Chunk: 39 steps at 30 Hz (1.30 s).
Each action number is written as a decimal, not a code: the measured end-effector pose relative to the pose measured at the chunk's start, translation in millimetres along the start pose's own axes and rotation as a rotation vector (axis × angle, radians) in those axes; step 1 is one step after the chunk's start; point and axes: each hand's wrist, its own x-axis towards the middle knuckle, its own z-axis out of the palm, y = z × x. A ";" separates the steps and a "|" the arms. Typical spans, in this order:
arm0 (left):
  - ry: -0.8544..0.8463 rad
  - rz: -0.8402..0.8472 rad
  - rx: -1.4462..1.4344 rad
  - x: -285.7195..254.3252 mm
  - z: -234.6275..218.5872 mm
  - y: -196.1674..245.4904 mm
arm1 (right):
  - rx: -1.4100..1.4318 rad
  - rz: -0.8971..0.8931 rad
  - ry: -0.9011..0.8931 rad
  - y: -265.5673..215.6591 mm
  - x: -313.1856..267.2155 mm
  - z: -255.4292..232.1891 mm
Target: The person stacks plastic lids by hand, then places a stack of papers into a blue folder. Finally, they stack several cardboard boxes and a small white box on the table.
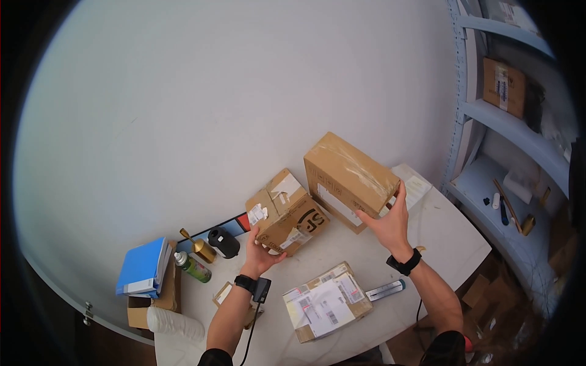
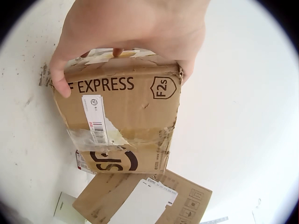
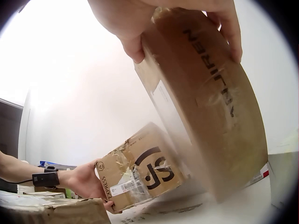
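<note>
The left hand (image 1: 259, 256) grips the left end of a brown carton (image 1: 293, 222) printed with large letters; in the left wrist view its thumb and fingers span the carton's end (image 2: 117, 107). The right hand (image 1: 390, 222) holds a larger taped carton (image 1: 351, 177) by its right end, tilted, with a white label on its side. In the right wrist view the larger carton (image 3: 205, 102) stands close beside the printed carton (image 3: 140, 170); whether they touch is unclear. A flat parcel with labels (image 1: 326, 302) lies on the table in front of both hands.
A blue-handled cutter (image 1: 386, 290) lies right of the parcel. At the left are a blue folder (image 1: 143, 267), a spray can (image 1: 194, 268), a black cylinder (image 1: 223, 243), a brass pot (image 1: 203, 251) and a white roll (image 1: 175, 323). Metal shelving (image 1: 513, 128) stands at the right.
</note>
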 end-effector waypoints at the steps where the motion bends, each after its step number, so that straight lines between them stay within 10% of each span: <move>1: 0.005 0.026 0.002 -8.0 -4.2 2.0 | -0.005 -0.013 -0.016 3.0 -1.2 1.3; 8: -0.017 0.238 0.088 -108.0 -8.2 25.4 | -0.170 -0.217 -0.069 6.8 -5.1 29.8; 22: 0.092 0.575 0.134 -238.6 -40.7 63.3 | -0.752 -1.179 -0.425 7.7 -45.9 95.6; 28: 0.085 0.525 0.063 -232.1 -30.3 54.4 | -0.423 -0.720 -1.046 21.9 -23.4 90.2; 39: 0.045 0.462 0.131 -219.7 -25.0 43.6 | -0.769 -0.602 -0.720 104.6 -7.2 77.7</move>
